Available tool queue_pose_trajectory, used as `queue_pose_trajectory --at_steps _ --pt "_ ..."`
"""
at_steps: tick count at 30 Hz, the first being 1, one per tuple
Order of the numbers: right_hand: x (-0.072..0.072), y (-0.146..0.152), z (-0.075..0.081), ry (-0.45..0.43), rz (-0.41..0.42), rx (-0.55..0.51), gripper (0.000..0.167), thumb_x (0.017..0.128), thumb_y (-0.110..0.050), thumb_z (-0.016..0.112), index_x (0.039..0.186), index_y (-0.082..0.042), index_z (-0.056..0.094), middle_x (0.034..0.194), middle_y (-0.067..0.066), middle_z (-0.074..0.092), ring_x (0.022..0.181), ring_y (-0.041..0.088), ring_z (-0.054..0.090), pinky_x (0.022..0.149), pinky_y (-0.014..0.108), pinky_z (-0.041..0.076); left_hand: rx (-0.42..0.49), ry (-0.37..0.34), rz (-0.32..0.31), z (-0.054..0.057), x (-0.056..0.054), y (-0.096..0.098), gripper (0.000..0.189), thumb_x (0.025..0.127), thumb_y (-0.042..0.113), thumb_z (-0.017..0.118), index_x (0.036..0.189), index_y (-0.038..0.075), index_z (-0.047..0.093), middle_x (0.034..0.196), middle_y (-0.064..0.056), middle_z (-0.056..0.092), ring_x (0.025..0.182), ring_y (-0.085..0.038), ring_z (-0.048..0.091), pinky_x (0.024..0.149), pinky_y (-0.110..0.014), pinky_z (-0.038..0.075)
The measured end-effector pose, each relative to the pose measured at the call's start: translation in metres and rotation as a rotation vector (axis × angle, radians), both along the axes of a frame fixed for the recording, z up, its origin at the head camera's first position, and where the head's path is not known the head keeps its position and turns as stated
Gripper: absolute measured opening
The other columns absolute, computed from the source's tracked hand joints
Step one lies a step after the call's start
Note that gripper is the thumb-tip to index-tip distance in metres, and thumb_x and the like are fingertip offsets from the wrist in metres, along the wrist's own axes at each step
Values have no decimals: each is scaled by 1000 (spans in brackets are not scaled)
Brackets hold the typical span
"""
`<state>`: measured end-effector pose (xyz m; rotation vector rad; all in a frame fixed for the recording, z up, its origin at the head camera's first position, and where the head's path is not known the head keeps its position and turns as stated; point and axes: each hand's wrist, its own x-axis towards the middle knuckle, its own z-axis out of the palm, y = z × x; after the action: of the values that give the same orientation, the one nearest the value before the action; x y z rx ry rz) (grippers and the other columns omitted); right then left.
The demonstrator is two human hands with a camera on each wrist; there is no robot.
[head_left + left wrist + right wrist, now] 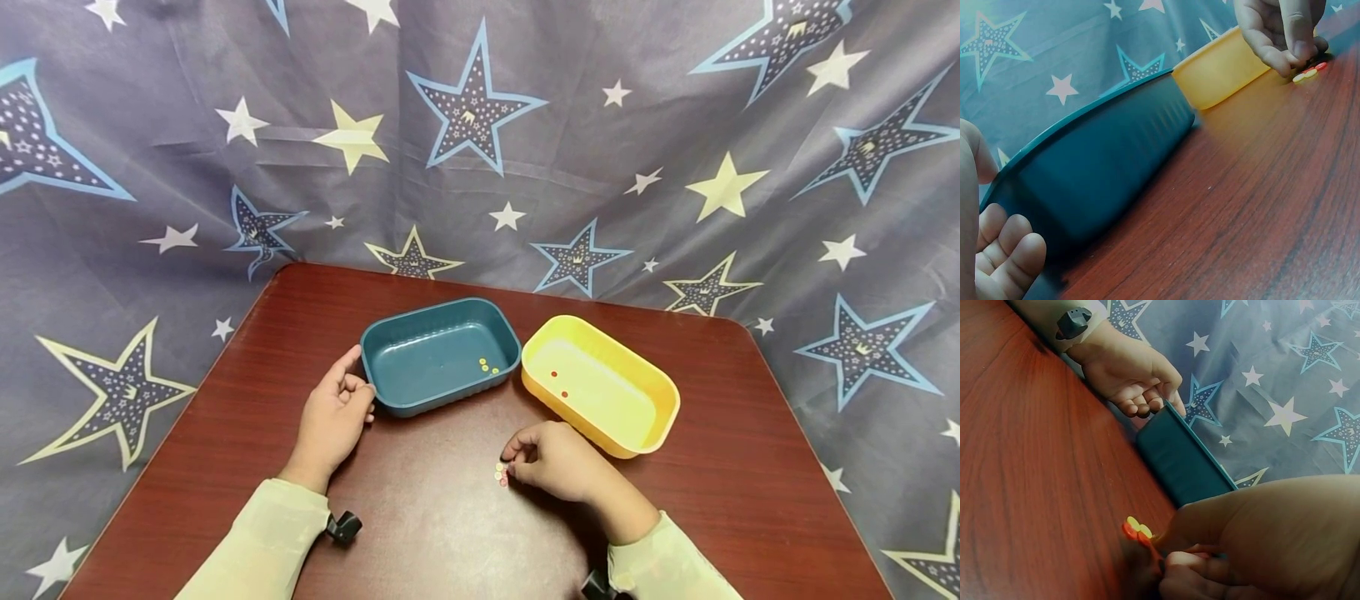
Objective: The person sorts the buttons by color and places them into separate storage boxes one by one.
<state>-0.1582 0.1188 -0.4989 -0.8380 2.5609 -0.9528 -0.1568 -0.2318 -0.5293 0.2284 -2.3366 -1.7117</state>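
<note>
A teal plastic bin (420, 406) stands at the table's left middle with a few small yellow discs (484, 367) inside. My left hand (333, 421) touches its left end; in the left wrist view its other fingers (1016, 237) are loosely bent beside the wall. A yellow bin (622, 408) sits to the right, two red discs (565, 394) in it. In front of it my right hand (558, 462) has thumb and forefinger tips at a small cluster of red and yellow discs (1138, 526) on the table. Whether a disc is pinched between them is unclear.
The brown wooden table (420, 517) extends around the bins, which nearly touch at their near corners. Behind the table's far edge hangs a grey star-patterned cloth (570, 200). A black device (344, 527) is worn at my left wrist, another (600, 586) at the right.
</note>
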Motion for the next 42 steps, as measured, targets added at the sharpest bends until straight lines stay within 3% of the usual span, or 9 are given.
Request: queue_pose_trajectory --at_steps 12,21,30,42 --pt "2 -4 -7 22 9 -28 2 82 -16 78 83 -17 76 69 -16 66 64 3 63 61 23 52 -2 1 2 -1 0 -1 60 96 20 62 152 31 44 87 -7 61 67 -24 65 59 -32 57" --pt "6 -4 -9 92 9 -37 15 82 -10 78 79 -23 74 69 -19 64 65 0 62 62 20 52 3 5 0 0 0 0 61 95 18 62 152 29 44 86 -7 61 66 -24 65 58 -32 57" --pt "6 -7 -8 229 34 12 15 79 -14 78 75 -25 70 71 -19 60 67 -2 58 65 18 50 8 11 -2 1 -1 -1 62 95 17 63 152 29 44 86 -6 61 65 -25 65 58 -32 57" --pt "7 -8 -13 244 -2 61 18 72 -17 78 70 -25 62 70 -12 59 65 -1 52 61 19 46 -2 6 1 0 -1 0 61 95 18 62 152 29 44 86 -7 61 65 -24 65 58 -31 56"
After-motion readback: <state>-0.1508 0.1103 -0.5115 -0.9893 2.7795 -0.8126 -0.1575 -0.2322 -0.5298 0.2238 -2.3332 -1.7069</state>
